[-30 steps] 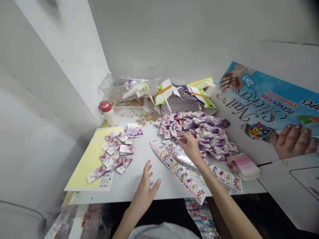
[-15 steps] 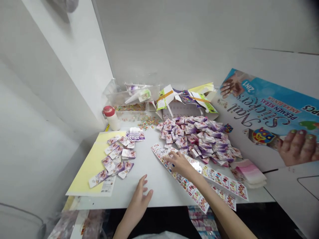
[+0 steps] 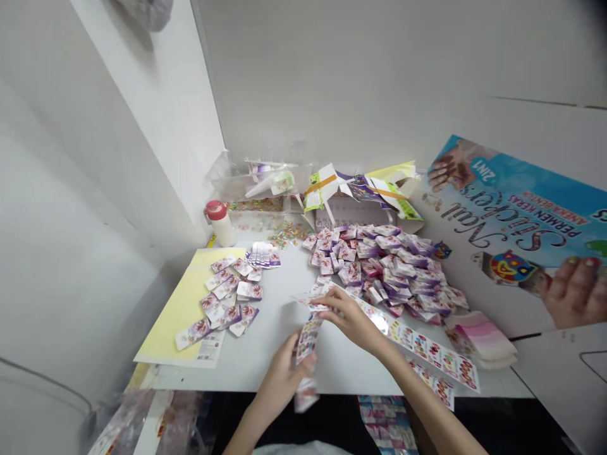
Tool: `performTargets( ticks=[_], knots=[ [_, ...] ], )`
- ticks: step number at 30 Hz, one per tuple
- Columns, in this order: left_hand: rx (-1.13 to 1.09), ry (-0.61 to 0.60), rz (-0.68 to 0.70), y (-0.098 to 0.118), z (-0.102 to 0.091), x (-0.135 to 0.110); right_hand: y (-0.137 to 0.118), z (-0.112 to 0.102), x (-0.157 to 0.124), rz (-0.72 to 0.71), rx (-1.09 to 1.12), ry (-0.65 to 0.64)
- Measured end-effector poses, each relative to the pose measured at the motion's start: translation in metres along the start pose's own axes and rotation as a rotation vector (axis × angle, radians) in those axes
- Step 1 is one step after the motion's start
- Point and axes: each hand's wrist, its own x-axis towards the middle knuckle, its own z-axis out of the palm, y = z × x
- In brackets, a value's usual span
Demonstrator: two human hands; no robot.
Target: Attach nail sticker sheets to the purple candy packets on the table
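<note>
My left hand (image 3: 283,376) is shut on the lower part of a printed nail-sticker strip (image 3: 308,341), which hangs nearly upright and ends in a blurred piece below the hand. My right hand (image 3: 353,320) pinches the same strip near its top end, over the white table (image 3: 265,360). Further strips of stickers (image 3: 434,351) lie beyond my right forearm. A heap of purple-and-white sticker packets (image 3: 379,268) sits just past my right hand. Left of my hands, several cards (image 3: 227,297) lie scattered on a pale yellow sheet (image 3: 177,316).
A red-capped white bottle (image 3: 219,222) and a clear plastic tub (image 3: 258,180) stand at the back, beside a torn cardboard box (image 3: 353,205). Small colourful pieces (image 3: 284,234) are spilled nearby. A printed Nail Stickers poster (image 3: 512,221) leans right, with pink-striped sheets (image 3: 478,338) before it.
My hands have come together and lifted a section of the strip off the table. My left hand has closed on it, and the view has shifted slightly.
</note>
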Motion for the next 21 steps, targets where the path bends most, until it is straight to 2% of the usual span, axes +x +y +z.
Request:
performTargets(
  ticks=[2,5,8,11,15,16,18,20,21],
  knots=[
    [-0.057,0.047,0.005,0.013,0.006,0.003,-0.014,-0.001,-0.001,0.043,0.092,-0.044],
    [-0.106,0.161,0.019,0.03,0.009,0.006,-0.027,-0.001,-0.003,0.072,0.114,0.007],
    [-0.149,0.183,0.04,0.041,0.005,0.005,-0.036,-0.001,-0.005,0.049,0.176,0.018],
    [-0.124,0.205,0.073,0.045,0.0,-0.002,-0.045,-0.003,-0.006,0.053,0.271,-0.056],
    [0.093,0.488,0.222,0.045,-0.008,-0.011,-0.055,-0.002,-0.005,0.11,0.373,-0.119],
    [0.124,0.482,0.233,0.046,-0.011,-0.012,-0.057,-0.001,-0.004,0.128,0.406,-0.128],
    [0.091,0.318,0.18,0.049,-0.016,-0.012,-0.06,0.003,-0.003,0.137,0.467,-0.115],
    [-0.011,0.187,0.112,0.052,-0.021,-0.01,-0.061,0.007,-0.002,0.082,0.489,-0.036],
    [-0.072,0.182,0.096,0.053,-0.022,-0.009,-0.062,0.008,-0.001,0.021,0.472,0.005]
  ],
)
